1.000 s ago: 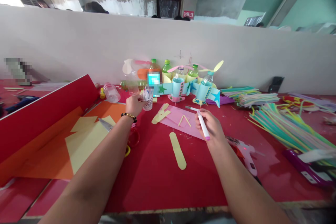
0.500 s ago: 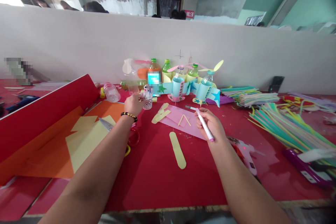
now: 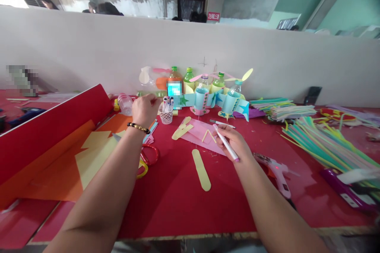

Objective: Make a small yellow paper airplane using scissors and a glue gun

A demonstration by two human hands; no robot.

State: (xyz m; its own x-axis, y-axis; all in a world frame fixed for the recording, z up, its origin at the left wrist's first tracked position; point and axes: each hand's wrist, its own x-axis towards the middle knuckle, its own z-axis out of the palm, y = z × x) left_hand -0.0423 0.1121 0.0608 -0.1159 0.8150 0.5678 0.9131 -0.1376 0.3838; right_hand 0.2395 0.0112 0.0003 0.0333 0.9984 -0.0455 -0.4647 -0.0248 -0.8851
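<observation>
My right hand is closed around a white felt-tip marker with a purple end, above the pink paper. My left hand, with a beaded bracelet, is raised beside a white cup full of markers; its fingers are curled and the tips are hidden, so what they hold, if anything, does not show. Yellow paper strips and two thin sticks lie on the pink paper. Nearer me rests a long, round-ended yellow piece. Another marker lies behind my right hand.
Bottles with paper propellers stand along the white partition. Scissors and yellow paper lie left, beside a red board. At right are a glue gun, pipe cleaners and a purple stapler-like tool.
My left hand has come off the marker cup and moved up and left. My right hand has shifted slightly left, still with its marker.
</observation>
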